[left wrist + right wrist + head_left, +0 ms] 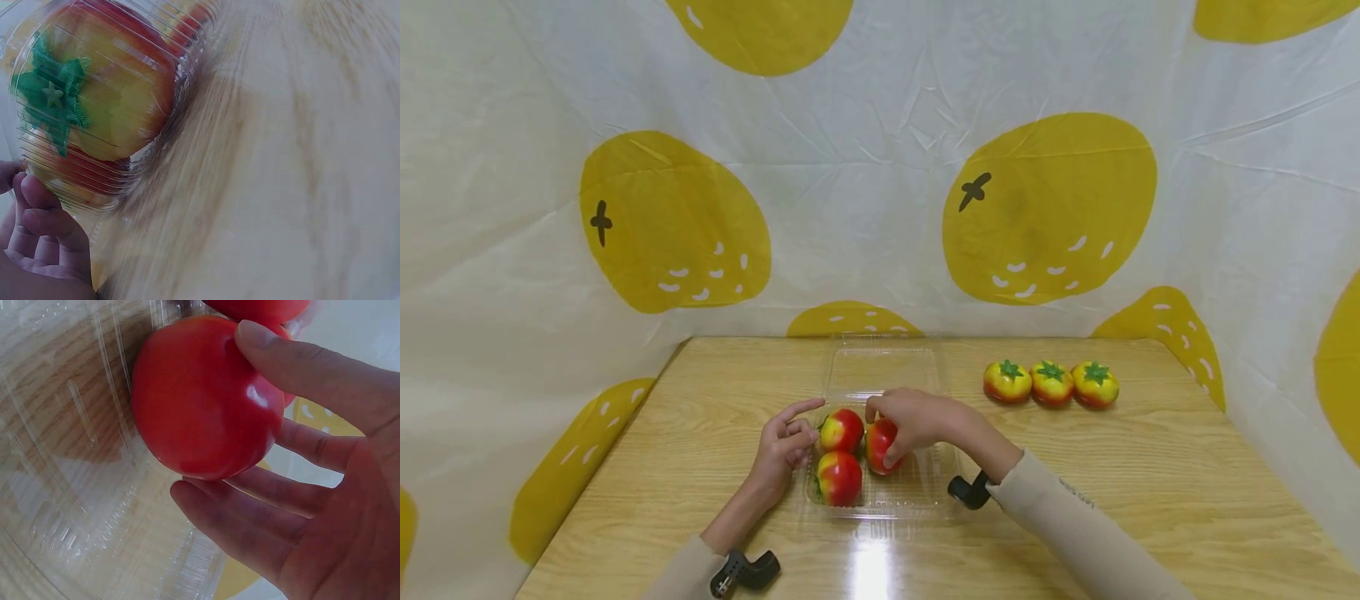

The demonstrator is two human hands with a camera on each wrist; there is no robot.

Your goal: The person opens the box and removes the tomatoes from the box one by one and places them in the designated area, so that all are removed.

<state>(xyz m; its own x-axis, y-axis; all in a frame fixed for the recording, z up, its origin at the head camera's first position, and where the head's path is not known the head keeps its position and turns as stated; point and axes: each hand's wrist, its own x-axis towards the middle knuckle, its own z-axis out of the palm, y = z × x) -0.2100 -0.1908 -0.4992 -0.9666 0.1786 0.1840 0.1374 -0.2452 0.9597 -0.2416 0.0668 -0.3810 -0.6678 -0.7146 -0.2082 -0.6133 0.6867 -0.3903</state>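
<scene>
My right hand [921,419] grips a glossy red toy tomato [203,400], thumb over its upper side and fingers curled about the other side. This tomato is inside a clear plastic clamshell box [917,505], right of two red-and-yellow tomatoes, one behind [842,430] and one in front [840,479]. At the box's left side, my left hand [781,454] pinches the rim between thumb and curled fingers, its index finger stretched along the edge. Through the ribbed wall, the left wrist view shows a tomato's green star-shaped leaves [55,94].
The box's clear lid [886,369] lies folded back toward the rear table edge. At the back right, three yellow-and-red tomatoes [1052,384] stand in a row, leaves up. A white cloth with yellow fruit prints [865,217] hangs around the wooden table [700,417].
</scene>
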